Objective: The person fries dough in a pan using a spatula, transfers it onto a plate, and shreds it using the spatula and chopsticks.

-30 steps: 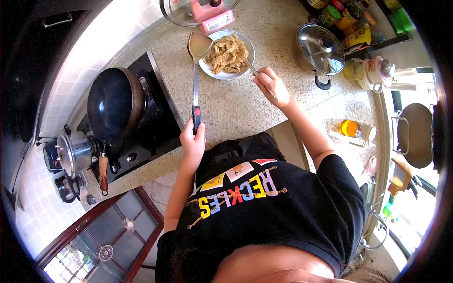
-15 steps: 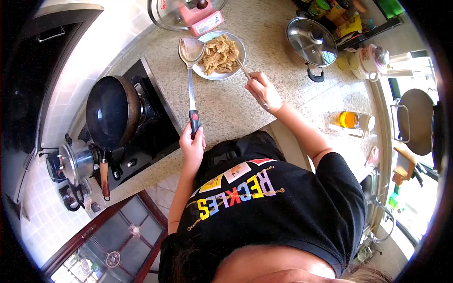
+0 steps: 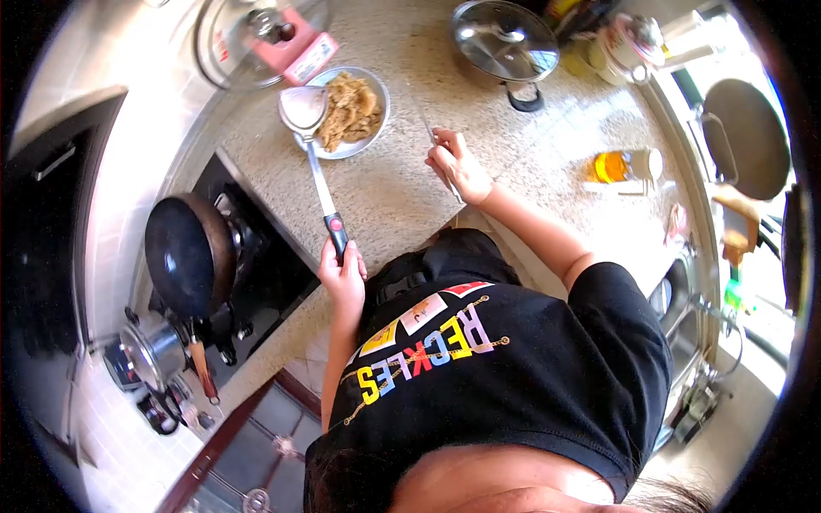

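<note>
My left hand [image 3: 344, 278] is closed around the black handle of a metal spatula [image 3: 320, 178]. The spatula's wide head, smeared with pale residue, is over the left rim of a white plate [image 3: 385, 103]. Cooked food in brown strips [image 3: 351, 109] is heaped on that plate; its kind is unclear. To the right of the plate, my right hand [image 3: 462, 171] grips thin metallic chopsticks [image 3: 429, 128]. Their tips are apart from the food, over the bare countertop.
A dark wok [image 3: 184, 256] rests on the black gas stove at left, beside a steel pot [image 3: 154, 350]. A lidded pan [image 3: 505, 43] stands at the back right. Farther right is an oil bottle [image 3: 611, 167]. A glass lid [image 3: 224, 51] and pink box [image 3: 295, 51] are behind the plate.
The chopsticks have come out of the food and moved away from the plate with my right hand. The camera view has turned, shifting the whole scene.
</note>
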`<state>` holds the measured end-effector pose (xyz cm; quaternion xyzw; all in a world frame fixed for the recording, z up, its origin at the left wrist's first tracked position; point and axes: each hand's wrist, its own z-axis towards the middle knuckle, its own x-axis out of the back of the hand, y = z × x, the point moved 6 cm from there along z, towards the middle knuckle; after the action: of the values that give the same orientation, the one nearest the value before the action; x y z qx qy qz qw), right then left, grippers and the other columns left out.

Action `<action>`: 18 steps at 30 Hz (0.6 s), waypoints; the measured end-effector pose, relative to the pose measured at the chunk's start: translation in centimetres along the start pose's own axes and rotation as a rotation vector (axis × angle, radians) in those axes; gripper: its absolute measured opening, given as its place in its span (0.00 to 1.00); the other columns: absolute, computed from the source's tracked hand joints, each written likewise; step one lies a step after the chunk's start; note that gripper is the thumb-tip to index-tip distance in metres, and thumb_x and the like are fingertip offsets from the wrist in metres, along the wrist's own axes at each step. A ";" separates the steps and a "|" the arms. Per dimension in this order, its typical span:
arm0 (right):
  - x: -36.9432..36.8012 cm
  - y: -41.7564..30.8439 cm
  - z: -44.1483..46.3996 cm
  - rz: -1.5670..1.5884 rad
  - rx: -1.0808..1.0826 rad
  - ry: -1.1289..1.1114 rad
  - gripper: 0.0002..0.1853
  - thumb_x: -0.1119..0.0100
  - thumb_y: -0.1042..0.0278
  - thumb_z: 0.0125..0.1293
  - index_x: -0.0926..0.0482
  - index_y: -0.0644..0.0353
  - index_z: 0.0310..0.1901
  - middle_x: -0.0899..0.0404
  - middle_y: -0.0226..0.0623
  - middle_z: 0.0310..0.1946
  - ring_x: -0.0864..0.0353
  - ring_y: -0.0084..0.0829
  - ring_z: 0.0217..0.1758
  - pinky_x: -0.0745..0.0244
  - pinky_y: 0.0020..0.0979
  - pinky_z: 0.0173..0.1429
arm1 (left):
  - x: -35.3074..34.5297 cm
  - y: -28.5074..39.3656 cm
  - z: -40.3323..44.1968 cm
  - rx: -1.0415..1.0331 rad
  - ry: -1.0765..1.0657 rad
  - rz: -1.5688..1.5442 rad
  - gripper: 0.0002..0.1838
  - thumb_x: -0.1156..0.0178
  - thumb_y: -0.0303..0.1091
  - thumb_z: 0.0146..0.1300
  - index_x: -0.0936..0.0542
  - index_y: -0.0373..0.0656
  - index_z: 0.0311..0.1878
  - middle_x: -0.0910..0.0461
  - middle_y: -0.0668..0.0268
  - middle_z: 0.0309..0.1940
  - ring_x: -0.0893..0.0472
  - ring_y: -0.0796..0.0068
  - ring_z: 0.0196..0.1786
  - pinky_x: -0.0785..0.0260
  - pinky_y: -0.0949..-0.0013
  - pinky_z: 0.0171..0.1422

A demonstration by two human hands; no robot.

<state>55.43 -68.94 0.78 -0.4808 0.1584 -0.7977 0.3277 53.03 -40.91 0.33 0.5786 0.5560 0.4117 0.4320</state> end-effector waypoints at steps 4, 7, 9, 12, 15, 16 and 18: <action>3.5 -1.2 -1.7 -0.031 -0.037 0.071 0.09 0.36 0.82 0.56 0.28 0.66 0.35 0.32 0.55 0.47 0.25 0.43 0.43 0.25 0.33 0.45 | -1.8 1.2 -0.2 -0.089 -0.012 0.046 0.14 0.47 0.24 0.67 0.28 0.35 0.56 0.32 0.72 0.20 0.35 0.86 0.16 0.42 0.80 0.18; 5.7 -1.3 -5.1 0.029 -0.128 0.058 0.10 0.35 0.78 0.57 0.29 0.63 0.36 0.32 0.52 0.48 0.27 0.45 0.46 0.26 0.34 0.48 | -3.8 2.7 -0.2 -0.151 -0.061 0.085 0.11 0.47 0.23 0.67 0.28 0.34 0.52 0.33 0.72 0.19 0.36 0.86 0.16 0.44 0.79 0.17; 7.7 -1.5 -9.0 0.095 -0.268 0.051 0.06 0.41 0.75 0.62 0.29 0.64 0.36 0.34 0.52 0.49 0.28 0.45 0.48 0.28 0.34 0.51 | -5.1 3.0 0.0 -0.150 -0.093 0.108 0.11 0.48 0.24 0.67 0.28 0.34 0.52 0.33 0.71 0.19 0.37 0.85 0.16 0.44 0.79 0.18; 10.0 -3.0 -16.7 0.309 -0.635 0.148 0.11 0.56 0.64 0.73 0.29 0.64 0.40 0.37 0.48 0.51 0.31 0.37 0.49 0.32 0.32 0.55 | -7.3 3.8 0.0 -0.118 -0.163 0.093 0.02 0.49 0.26 0.68 0.29 0.39 0.41 0.33 0.70 0.19 0.36 0.84 0.16 0.44 0.78 0.17; 13.6 -4.3 -26.3 0.291 -1.018 0.579 0.12 0.52 0.61 0.71 0.28 0.62 0.43 0.31 0.36 0.39 0.30 0.24 0.38 0.29 0.25 0.45 | -9.3 4.6 -0.4 -0.135 -0.275 0.107 0.05 0.48 0.27 0.68 0.32 0.43 0.35 0.33 0.71 0.21 0.34 0.84 0.17 0.44 0.79 0.18; 13.6 -4.6 -30.2 0.639 -1.339 0.904 0.12 0.51 0.60 0.70 0.27 0.61 0.43 0.30 0.32 0.35 0.31 0.21 0.35 0.30 0.24 0.43 | -9.8 4.6 -0.6 -0.121 -0.297 0.111 0.05 0.48 0.27 0.68 0.32 0.42 0.34 0.33 0.71 0.20 0.34 0.84 0.17 0.44 0.79 0.18; 16.8 -4.7 -36.9 0.379 -1.333 1.181 0.12 0.49 0.59 0.68 0.27 0.59 0.43 0.31 0.27 0.28 0.33 0.22 0.31 0.30 0.25 0.41 | -10.3 4.8 -0.8 -0.136 -0.359 0.122 0.05 0.48 0.27 0.68 0.32 0.42 0.34 0.33 0.71 0.20 0.34 0.84 0.17 0.44 0.79 0.18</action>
<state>16.17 -79.07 -3.37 -0.0497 0.8053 -0.5902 -0.0268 53.20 -51.25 5.25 0.6447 0.4048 0.3641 0.5366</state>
